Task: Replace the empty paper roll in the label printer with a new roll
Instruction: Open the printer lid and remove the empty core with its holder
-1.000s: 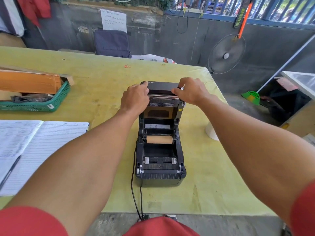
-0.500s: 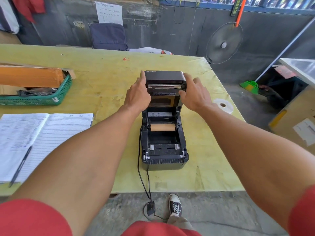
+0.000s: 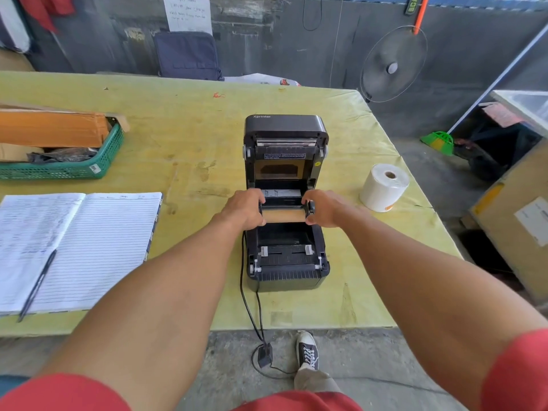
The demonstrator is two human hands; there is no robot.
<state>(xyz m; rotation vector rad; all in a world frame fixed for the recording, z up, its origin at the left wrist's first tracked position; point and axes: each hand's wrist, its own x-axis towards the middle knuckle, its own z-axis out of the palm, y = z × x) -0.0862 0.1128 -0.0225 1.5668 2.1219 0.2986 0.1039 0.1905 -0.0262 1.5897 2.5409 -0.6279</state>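
The black label printer stands on the yellow table with its lid swung up and back. Inside lies the empty brown cardboard core, held between the two side holders. My left hand grips the core's left end and holder. My right hand grips the right end. A full white paper roll stands on end to the right of the printer, apart from both hands.
An open lined notebook with a pen lies at the left. A green basket with brown packages sits at the far left. The printer's cable drops over the table's near edge. A fan stands behind the table.
Both hands have left the raised lid and come down into the printer onto the ends of the empty core. The lid stays up. The view has tilted, bringing the white roll fully into sight.
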